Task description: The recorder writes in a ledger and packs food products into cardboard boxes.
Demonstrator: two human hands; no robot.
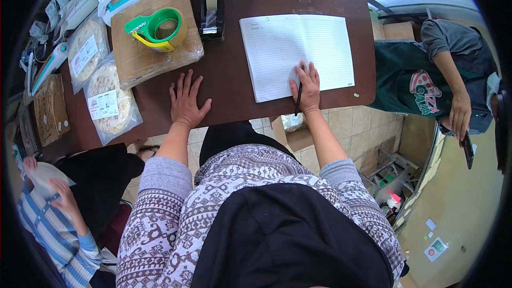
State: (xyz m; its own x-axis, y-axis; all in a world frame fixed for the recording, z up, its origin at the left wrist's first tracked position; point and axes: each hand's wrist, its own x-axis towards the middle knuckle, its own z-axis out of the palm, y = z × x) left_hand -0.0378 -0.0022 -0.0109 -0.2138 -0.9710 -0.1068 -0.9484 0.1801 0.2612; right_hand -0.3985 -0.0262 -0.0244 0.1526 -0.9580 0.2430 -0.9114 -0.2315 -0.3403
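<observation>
An open lined notebook (276,54) lies on the dark brown table (228,84), with a little handwriting at the top of its left page. My right hand (308,90) rests on the notebook's lower part near the spine, a black pen (299,95) held between the fingers and pointing back toward me. Flat on the tabletop, with fingers spread and nothing in it, is my left hand (188,100). It lies just right of a cardboard piece wrapped in clear film (156,68). On that cardboard sits a green and yellow tape dispenser (160,30) with a tape roll.
A black desk tape dispenser (212,12) stands behind the cardboard. Bagged, labelled flatbreads (112,104) and bag sealers (52,64) crowd the left. One person in a striped top (60,244) handles a bag at left; another in a green apron (400,80) holds a phone (468,152) at right.
</observation>
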